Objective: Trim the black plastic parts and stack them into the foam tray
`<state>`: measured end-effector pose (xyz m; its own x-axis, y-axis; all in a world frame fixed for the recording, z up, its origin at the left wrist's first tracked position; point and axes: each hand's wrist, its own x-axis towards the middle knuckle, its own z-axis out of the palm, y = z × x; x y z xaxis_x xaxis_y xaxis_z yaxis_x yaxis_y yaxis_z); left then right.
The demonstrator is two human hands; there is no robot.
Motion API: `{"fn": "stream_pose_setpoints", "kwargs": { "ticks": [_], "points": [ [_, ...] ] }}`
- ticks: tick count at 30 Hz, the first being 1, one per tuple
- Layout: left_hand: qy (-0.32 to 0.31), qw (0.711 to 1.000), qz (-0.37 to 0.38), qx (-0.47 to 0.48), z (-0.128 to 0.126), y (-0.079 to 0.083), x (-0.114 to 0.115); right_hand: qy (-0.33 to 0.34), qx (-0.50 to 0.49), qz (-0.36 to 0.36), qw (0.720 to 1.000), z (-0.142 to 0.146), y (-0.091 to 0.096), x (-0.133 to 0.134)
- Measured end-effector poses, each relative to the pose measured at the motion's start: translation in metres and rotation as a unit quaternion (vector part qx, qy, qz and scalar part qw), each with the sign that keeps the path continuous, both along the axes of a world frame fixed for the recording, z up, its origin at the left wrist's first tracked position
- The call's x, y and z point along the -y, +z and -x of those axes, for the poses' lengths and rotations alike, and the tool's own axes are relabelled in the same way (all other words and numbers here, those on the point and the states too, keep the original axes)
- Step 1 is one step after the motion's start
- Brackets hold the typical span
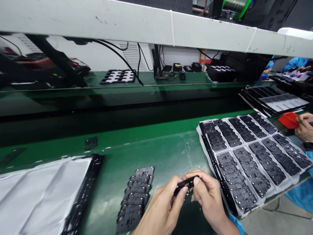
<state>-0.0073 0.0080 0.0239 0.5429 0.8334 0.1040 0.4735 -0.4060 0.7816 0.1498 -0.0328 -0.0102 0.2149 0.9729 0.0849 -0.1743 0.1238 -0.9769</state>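
Between my two hands, above the green bench, is a small black plastic part (186, 184), held edge-on. My left hand (164, 203) pinches its left end with thumb and fingers. At its right end my right hand (207, 192) has thumb and fingertips closed on it. Just left of my left hand lies an overlapping row of similar flat black parts (134, 199). Small beige crumbs (193, 197) show on the bench beneath my fingers. To the right, a tray (221, 152) holds several more rows of these black parts in white compartments.
A tray with a white liner (44, 192) fills the left front. One loose black part (91, 143) lies behind it. Stacked trays (281, 100) sit at the back right. A co-worker's hand (305, 127) is beside a red scoop-like piece (288, 120). A white beam (137, 24) crosses overhead.
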Motion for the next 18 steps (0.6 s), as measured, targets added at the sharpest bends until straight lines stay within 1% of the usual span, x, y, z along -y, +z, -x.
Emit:
{"fn": "stream_pose_setpoints", "kwargs": {
  "ticks": [5, 9, 14, 18],
  "points": [
    [0.006, 1.0, 0.009, -0.005, -0.0001, -0.0055, 0.0052, -0.011, -0.012, 0.011, 1.0, 0.0007, -0.0044, -0.0024],
    [0.013, 0.999, 0.031, -0.016, 0.0011, -0.0097, 0.0073, -0.005, -0.019, 0.016, 1.0, 0.0009, -0.0067, -0.003],
    [0.006, 0.997, 0.071, -0.031, 0.0001, -0.0087, 0.0069, 0.008, -0.021, 0.034, 0.999, -0.0009, -0.0083, -0.0022],
    [0.003, 0.996, 0.079, -0.027, -0.001, -0.008, 0.0054, 0.01, -0.017, 0.045, 0.999, -0.0015, -0.0091, -0.0018]
  ]
}}
